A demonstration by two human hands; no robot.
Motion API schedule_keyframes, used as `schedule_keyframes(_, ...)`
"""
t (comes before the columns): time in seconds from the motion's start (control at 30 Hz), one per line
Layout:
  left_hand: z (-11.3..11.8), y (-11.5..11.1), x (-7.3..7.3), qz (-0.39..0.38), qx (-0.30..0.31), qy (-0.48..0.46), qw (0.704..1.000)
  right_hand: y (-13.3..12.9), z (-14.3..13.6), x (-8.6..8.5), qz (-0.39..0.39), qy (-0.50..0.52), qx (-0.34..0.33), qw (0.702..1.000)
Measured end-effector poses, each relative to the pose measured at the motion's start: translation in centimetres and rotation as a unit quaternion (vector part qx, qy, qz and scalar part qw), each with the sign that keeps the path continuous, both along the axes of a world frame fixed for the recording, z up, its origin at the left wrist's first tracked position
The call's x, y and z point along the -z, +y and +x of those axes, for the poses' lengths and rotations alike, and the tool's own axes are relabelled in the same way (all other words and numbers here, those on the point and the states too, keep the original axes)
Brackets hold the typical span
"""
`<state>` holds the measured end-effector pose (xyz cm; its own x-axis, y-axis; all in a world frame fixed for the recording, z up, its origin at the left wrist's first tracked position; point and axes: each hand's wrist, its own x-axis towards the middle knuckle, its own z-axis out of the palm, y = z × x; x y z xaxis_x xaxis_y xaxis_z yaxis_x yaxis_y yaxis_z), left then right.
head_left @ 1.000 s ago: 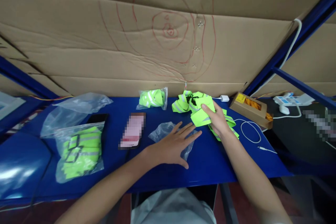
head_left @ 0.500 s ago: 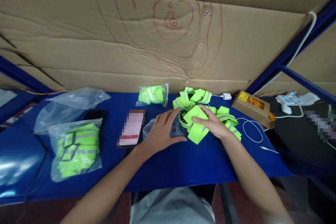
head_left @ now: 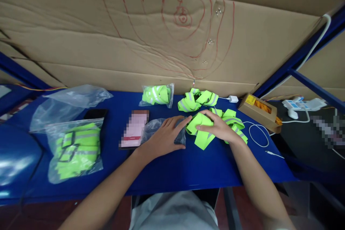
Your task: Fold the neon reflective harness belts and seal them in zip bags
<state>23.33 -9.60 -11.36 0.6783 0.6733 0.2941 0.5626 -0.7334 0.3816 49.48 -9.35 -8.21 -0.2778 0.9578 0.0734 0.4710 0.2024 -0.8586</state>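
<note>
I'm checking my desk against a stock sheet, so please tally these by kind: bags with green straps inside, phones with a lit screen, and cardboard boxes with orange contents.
Bags with green straps inside: 2 (front-left bag, back bag)
Lit-screen phone: 1
Cardboard box with orange contents: 1
Total: 4

Shows neon yellow-green with silver-grey stripes on the reflective straps (head_left: 201,127); repeats both in the bagged bundle (head_left: 86,143); turns deep glossy blue on the tabletop (head_left: 188,176); runs in hand-drawn red rings over the tan cardboard (head_left: 151,54); goes pink with a red band on the phone screen (head_left: 136,124); stays plain white along the cable (head_left: 265,140).
</note>
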Motion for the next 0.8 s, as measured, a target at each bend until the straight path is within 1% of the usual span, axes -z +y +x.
schedule_keyframes(0.13, 0.3, 0.1, 0.0, 0.014, -0.03, -0.027, 0.999, -0.1, -0.1, -0.2, -0.01, -0.007, -0.021, 1.0)
schedule_keyframes(0.17, 0.4, 0.1, 0.0, 0.021, -0.039, -0.036, 0.998, -0.1, -0.1, -0.3, -0.016, -0.001, -0.034, 0.999)
schedule_keyframes(0.23, 0.5, 0.0, 0.1, 0.032, -0.049, -0.048, 0.997, -0.2, -0.2, -0.5, -0.03, 0.019, -0.082, 0.996)
schedule_keyframes(0.33, 0.6, -0.2, 0.4, 0.033, -0.038, -0.05, 0.997, -0.4, -0.4, -0.8, -0.047, 0.04, -0.149, 0.987)
schedule_keyframes(0.43, 0.8, -0.2, 0.9, 0.044, -0.009, -0.04, 0.998, -0.5, -0.7, -0.4, -0.05, 0.032, -0.171, 0.984)
schedule_keyframes(0.5, 0.9, -0.3, 1.1, 0.057, 0.002, -0.042, 0.997, -0.6, -0.9, 0.0, -0.033, 0.018, -0.156, 0.987)
schedule_keyframes(0.6, 0.9, -0.4, 1.0, 0.055, -0.003, -0.053, 0.997, -0.7, -1.2, 0.6, 0.01, -0.021, -0.085, 0.996)
schedule_keyframes(0.67, 0.7, -0.5, 0.4, 0.013, -0.004, -0.065, 0.998, -0.7, -1.4, 0.8, 0.029, -0.047, -0.053, 0.997)
schedule_keyframes(0.73, 0.4, -0.4, -0.3, -0.047, 0.0, -0.081, 0.996, -0.8, -1.5, 0.7, 0.036, -0.056, -0.055, 0.996)
schedule_keyframes(0.8, 0.1, -0.1, -0.9, -0.078, -0.013, -0.086, 0.993, -0.9, -1.5, 0.4, 0.035, -0.047, -0.074, 0.996)
